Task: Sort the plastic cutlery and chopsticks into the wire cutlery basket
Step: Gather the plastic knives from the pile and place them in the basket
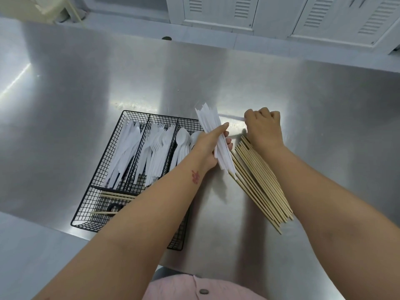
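A: Head view. Wire basket (86, 204) sits at the near left of the desk (108, 79). What's in it?

B: Three far compartments filled: knives (127, 148) left, forks (155, 148) middle, spoons (181, 144) right. The near compartment holds only a few chopsticks (116, 194), lying crosswise.

A: So the plastic looks sorted. And outside the basket?

B: A loose pile of bare chopsticks (264, 185) lies on the desk just right of the basket, fanned towards the near edge. That is most of what's left, I judge.

A: Hands?

B: Left hand (207, 146) grips a bundle of white paper sleeves (211, 128), fingers (229, 141) curled round it, thumb along the top. A wooden tip pokes out of the near end, so at least one stick seems wrapped.

A: Right hand?

B: Right hand (263, 128) is beyond the pile, fingers curled, apparently pinching a white strip (231, 118) lying on the desk. Whether it's a sleeve I can't tell.
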